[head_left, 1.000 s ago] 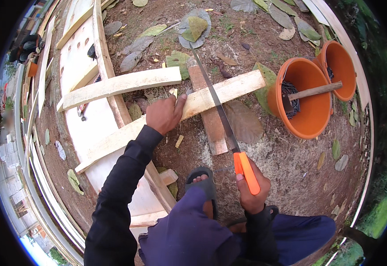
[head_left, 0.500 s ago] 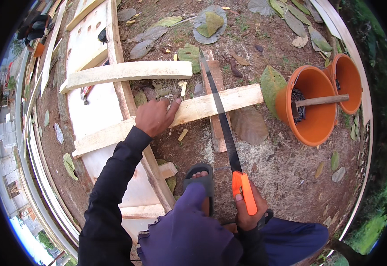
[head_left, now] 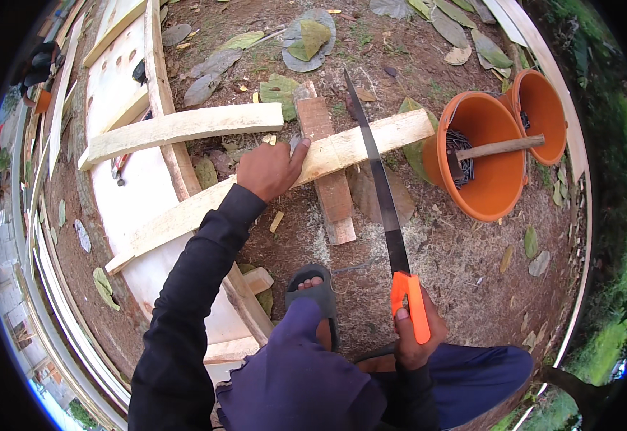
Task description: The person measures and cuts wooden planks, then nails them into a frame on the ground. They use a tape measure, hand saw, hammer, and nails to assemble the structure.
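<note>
My left hand (head_left: pixel 274 171) is closed over a pale wooden plank (head_left: pixel 338 151), its thumb on the upper face. The plank lies at a slant, its near left end over a wooden frame and its right part across a short reddish-brown wood block (head_left: pixel 330 195) on the ground. In my right hand (head_left: pixel 421 334) is a handsaw (head_left: pixel 379 179) with an orange handle, gripped with the blade pointing away from me. The blade crosses above the plank's right part; whether it touches the wood I cannot tell.
A second pale plank (head_left: pixel 191 126) rests across the wooden frame (head_left: pixel 164 93) at left, with a hammer (head_left: pixel 118 169) partly under it. Two orange buckets stand at right; the nearer bucket (head_left: pixel 482 201) holds nails and a wooden-handled hammer (head_left: pixel 500 148). My sandalled foot (head_left: pixel 310 282) is below the block.
The plank has slid to the right over the block, with my left hand on it. My right hand and the saw have shifted right too. The whole view has turned slightly.
</note>
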A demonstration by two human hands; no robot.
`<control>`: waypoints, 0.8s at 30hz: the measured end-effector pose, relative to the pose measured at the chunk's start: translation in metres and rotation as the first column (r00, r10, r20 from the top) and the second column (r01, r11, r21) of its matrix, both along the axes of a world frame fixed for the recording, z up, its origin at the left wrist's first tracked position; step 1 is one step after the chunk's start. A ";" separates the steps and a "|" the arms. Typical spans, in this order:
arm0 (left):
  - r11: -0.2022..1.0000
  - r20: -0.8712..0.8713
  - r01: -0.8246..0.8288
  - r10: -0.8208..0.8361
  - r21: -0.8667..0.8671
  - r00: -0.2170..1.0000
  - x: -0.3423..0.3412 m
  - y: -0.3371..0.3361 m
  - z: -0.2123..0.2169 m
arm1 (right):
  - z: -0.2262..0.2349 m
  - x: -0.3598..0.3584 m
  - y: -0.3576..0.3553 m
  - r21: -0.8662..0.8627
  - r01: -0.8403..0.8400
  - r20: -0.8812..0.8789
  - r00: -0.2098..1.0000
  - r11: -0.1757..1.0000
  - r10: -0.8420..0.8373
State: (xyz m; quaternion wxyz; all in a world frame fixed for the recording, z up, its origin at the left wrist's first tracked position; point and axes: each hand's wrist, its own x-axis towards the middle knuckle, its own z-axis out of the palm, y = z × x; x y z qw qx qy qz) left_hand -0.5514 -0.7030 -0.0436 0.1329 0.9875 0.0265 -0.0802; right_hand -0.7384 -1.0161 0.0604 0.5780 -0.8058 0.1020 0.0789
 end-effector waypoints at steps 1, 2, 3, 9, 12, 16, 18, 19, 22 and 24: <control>1.000 -0.011 0.000 0.000 0.012 1.000 0.002 -0.002 0.000 | -0.002 0.001 0.000 0.006 0.006 -0.004 1.000 1.000 -0.006; 1.000 -0.021 0.000 0.001 0.024 1.000 0.004 -0.005 0.001 | -0.002 0.002 0.000 0.002 0.004 0.004 1.000 1.000 -0.004; 0.999 -0.031 0.000 0.001 0.036 1.000 0.007 -0.008 0.002 | -0.002 0.004 0.000 0.000 0.003 0.012 1.000 1.000 -0.003; 1.000 -0.036 -0.027 0.027 0.011 0.999 0.021 -0.025 0.004 | -0.003 0.012 -0.015 -0.180 0.007 0.080 0.997 0.984 0.008; 0.999 -0.072 -0.022 0.025 0.032 0.997 0.023 -0.027 0.002 | -0.009 0.010 -0.030 -0.201 0.086 0.093 0.993 0.976 -0.069; 1.000 -0.063 -0.013 0.012 -0.019 0.998 0.022 -0.026 -0.001 | -0.009 0.010 -0.032 -0.283 0.178 0.092 0.983 0.942 -0.157; 1.000 -0.066 -0.013 0.011 -0.027 0.998 0.022 -0.029 -0.002 | -0.015 0.008 -0.037 -0.291 0.165 0.150 0.981 0.942 -0.126; 0.999 -0.069 -0.021 0.019 -0.033 0.997 0.023 -0.030 -0.001 | -0.017 0.006 -0.038 -0.282 0.152 0.137 0.984 0.947 -0.117; 0.998 -0.075 -0.030 0.026 -0.053 0.997 0.025 -0.031 0.000 | -0.020 -0.001 -0.040 -0.263 0.116 0.104 0.990 0.958 -0.091; 0.998 -0.074 -0.016 0.011 -0.066 0.997 0.026 -0.029 0.002 | -0.020 -0.009 -0.038 -0.258 0.095 0.089 0.993 0.961 -0.074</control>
